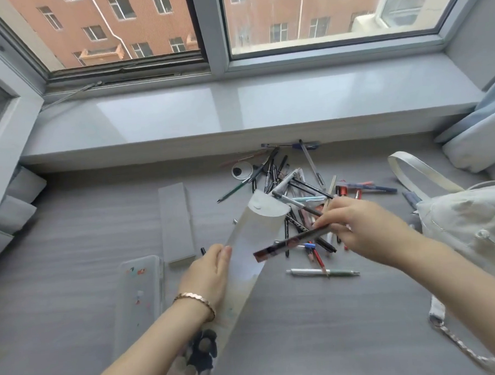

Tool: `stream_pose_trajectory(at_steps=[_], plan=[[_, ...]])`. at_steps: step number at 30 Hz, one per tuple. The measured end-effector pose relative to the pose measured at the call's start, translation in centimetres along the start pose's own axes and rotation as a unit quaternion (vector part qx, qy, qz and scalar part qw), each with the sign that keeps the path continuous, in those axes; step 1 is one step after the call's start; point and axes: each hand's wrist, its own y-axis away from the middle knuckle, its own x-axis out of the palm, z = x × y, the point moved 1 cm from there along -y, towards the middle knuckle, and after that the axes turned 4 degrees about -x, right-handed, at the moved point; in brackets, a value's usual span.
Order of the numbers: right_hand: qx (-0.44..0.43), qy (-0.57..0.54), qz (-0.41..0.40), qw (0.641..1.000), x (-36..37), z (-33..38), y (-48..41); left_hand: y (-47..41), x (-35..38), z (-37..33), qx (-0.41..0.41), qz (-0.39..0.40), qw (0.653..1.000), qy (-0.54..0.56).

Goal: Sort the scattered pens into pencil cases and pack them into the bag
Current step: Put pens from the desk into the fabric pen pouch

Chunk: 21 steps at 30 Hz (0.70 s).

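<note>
My left hand (209,274) grips a long white pencil case (251,235), tilted with its open round end up toward the pile. My right hand (361,230) holds a few pens (294,240) over the case: a dark patterned one that points down-left and a thin grey one that points up-left. A heap of scattered pens (294,185) lies on the grey surface behind the case. At the right sits a white bag (469,220) with a pale handle. A clear plastic pencil case (140,294) lies at the left, a grey box-like case (176,221) beside it.
A green and silver pen (323,272) lies alone near my right forearm. A small dark plush charm (201,351) hangs below my left wrist. A window sill (237,114) runs along the back. A cushion (471,149) rests at the far right.
</note>
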Motion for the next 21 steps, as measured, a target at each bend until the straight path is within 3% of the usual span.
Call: stream_pose_trajectory(at_steps=[2, 5, 7, 10, 12, 14, 16, 18, 21], plan=[[-0.035, 0.125, 0.081, 0.988, 0.2, 1.2, -0.6, 0.8, 0.2, -0.9, 0.036, 0.008, 0.999, -0.034], [-0.129, 0.17, 0.121, 0.969, 2.8, 4.0, -1.3, 1.9, 0.8, -2.2, 0.078, 0.027, 0.994, -0.072], [-0.193, 0.151, 0.061, 0.968, 5.8, 4.7, -1.7, 2.5, 1.0, -2.5, 0.084, 0.036, 0.993, -0.072], [-0.225, 0.036, -0.091, 0.969, 8.8, 4.1, -2.4, 2.0, 1.1, -1.8, 0.035, 0.035, 0.999, 0.0], [-0.183, -0.05, -0.222, 0.956, 9.3, 3.3, -2.6, 1.1, 0.8, -0.6, -0.016, 0.004, 0.998, 0.068], [-0.073, -0.104, -0.29, 0.949, 9.5, 1.7, -2.6, 0.1, 0.3, 0.6, -0.055, -0.033, 0.994, 0.091], [0.067, -0.082, -0.236, 0.966, 10.1, -0.5, -2.8, -0.5, -0.4, 1.4, -0.072, -0.053, 0.991, 0.098], [0.157, -0.019, -0.08, 0.984, 11.1, -1.9, -3.1, -0.7, -0.8, 1.9, -0.08, -0.059, 0.99, 0.104], [0.154, 0.104, 0.064, 0.98, 12.3, -2.1, -3.6, -0.5, -0.7, 2.1, -0.091, -0.058, 0.988, 0.108]])
